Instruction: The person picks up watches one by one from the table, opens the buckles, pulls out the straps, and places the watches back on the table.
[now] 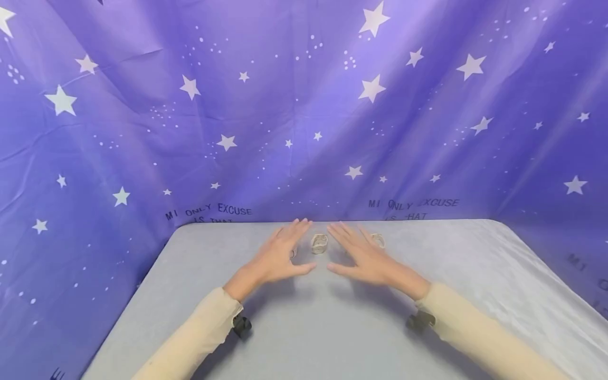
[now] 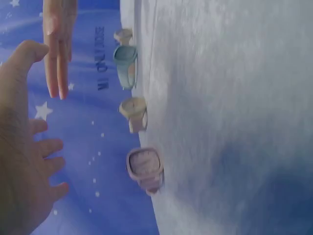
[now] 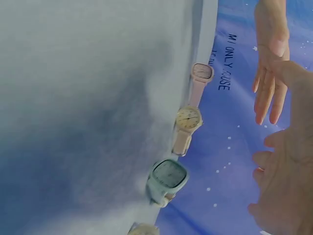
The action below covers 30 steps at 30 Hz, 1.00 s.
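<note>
Both hands hover over the table with fingers extended, palms facing each other and nothing held. My left hand (image 1: 275,256) is near a pink square-faced wristwatch (image 2: 145,164), mostly hidden behind it in the head view. Between the hands, farther back, stands a beige round-faced wristwatch (image 1: 320,244). A teal square-faced wristwatch (image 3: 169,176) is behind my right hand (image 1: 368,258) in the head view. Beyond that hand's fingers sits a pale round-faced wristwatch (image 1: 378,240), cut off at the bottom edge of the right wrist view. The watches stand in a row, apart from one another.
A grey cloth covers the table (image 1: 332,327). Behind and beside it hangs a purple-blue curtain (image 1: 294,105) with white stars and printed lettering. Dark devices are worn at the left wrist (image 1: 242,326) and right wrist (image 1: 420,322).
</note>
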Each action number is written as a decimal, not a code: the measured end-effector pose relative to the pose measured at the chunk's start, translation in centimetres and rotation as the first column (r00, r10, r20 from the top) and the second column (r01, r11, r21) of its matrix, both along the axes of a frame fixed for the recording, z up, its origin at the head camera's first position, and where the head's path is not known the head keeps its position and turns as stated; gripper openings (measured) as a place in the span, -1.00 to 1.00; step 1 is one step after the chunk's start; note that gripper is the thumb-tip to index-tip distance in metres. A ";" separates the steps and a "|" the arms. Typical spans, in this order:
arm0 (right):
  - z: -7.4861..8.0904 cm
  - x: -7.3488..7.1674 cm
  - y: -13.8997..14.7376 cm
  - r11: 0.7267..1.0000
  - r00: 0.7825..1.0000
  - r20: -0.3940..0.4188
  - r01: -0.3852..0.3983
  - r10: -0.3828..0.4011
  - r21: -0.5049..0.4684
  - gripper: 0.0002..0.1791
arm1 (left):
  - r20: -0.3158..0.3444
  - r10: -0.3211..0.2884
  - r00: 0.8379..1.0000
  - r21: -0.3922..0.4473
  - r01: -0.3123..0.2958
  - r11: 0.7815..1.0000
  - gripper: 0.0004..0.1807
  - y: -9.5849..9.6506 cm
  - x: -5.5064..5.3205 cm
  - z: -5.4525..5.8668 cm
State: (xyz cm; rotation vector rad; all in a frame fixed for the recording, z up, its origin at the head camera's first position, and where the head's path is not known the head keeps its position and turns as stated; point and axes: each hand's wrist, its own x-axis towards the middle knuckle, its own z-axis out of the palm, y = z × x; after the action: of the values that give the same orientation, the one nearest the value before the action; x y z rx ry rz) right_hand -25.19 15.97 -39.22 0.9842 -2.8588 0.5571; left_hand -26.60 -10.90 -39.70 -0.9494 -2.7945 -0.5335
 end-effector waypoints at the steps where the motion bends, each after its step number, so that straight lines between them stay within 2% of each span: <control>1: 0.1 -0.2 -0.2 1.000 1.000 -0.003 -0.004 0.004 -0.009 0.00 | -0.009 0.001 1.000 0.012 -0.001 1.000 0.12 -0.3 -0.2 0.1; 8: 1.2 -2.0 -2.6 0.997 1.000 0.003 -0.010 0.010 -0.073 -0.06 | -0.064 0.022 0.998 0.087 -0.016 0.996 0.08 -2.6 -1.5 0.9; 11: 1.2 -2.7 -3.7 0.997 1.000 -0.011 -0.022 0.021 -0.079 -0.05 | -0.079 0.025 0.997 0.090 -0.018 0.996 0.07 -3.7 -2.1 0.9; 16: 0.7 -4.2 -5.1 0.995 0.998 -0.056 -0.043 0.038 -0.087 -0.01 | -0.098 0.039 0.994 0.063 -0.033 0.997 0.05 -4.8 -3.1 0.8; 21: 0.3 -5.4 -6.3 0.995 0.997 -0.061 -0.061 0.056 -0.073 -0.01 | -0.063 0.044 0.997 0.045 -0.041 0.998 0.02 -5.4 -3.8 0.4; 26: -0.3 -6.3 -7.6 0.997 0.996 -0.040 -0.080 0.080 -0.019 -0.02 | -0.028 0.056 0.998 -0.053 -0.058 0.997 0.03 -5.6 -4.6 -0.4; 30: -1.0 -6.9 -8.5 0.996 0.996 -0.021 -0.083 0.083 0.029 0.01 | -0.007 0.050 0.999 -0.099 -0.051 0.994 0.03 -5.8 -5.2 -0.9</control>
State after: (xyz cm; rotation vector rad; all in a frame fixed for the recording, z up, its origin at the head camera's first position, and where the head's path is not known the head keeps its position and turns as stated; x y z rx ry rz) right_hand -32.10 7.47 -40.17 1.1106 -2.8252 0.5098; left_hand -31.80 -16.73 -40.63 -0.8940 -2.8553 -0.3888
